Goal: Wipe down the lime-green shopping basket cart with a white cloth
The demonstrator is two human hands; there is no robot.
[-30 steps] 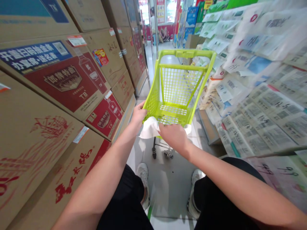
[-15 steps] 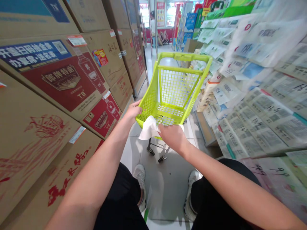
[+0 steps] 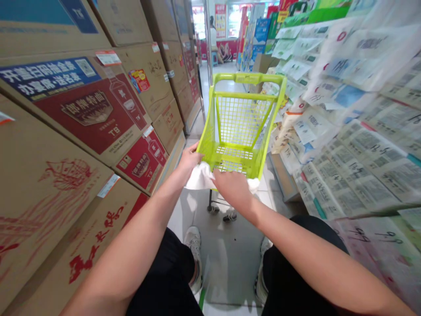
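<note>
On the green cart point(image 3: 208, 136), the left hand point(image 3: 190, 159) grips the side while the right hand point(image 3: 234, 186), closed on white cloth point(image 3: 199, 176), should press evenly.

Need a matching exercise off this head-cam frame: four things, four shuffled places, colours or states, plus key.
1. left hand
2. right hand
3. shopping cart
4. cardboard boxes

A. yellow-green, with grid-like openings
B. holding a white cloth at the near edge of item 3
C. stacked along the picture's left side
D. gripping item 3's left side

Pairs: 1-D, 2-B, 3-A, 4-C
</note>
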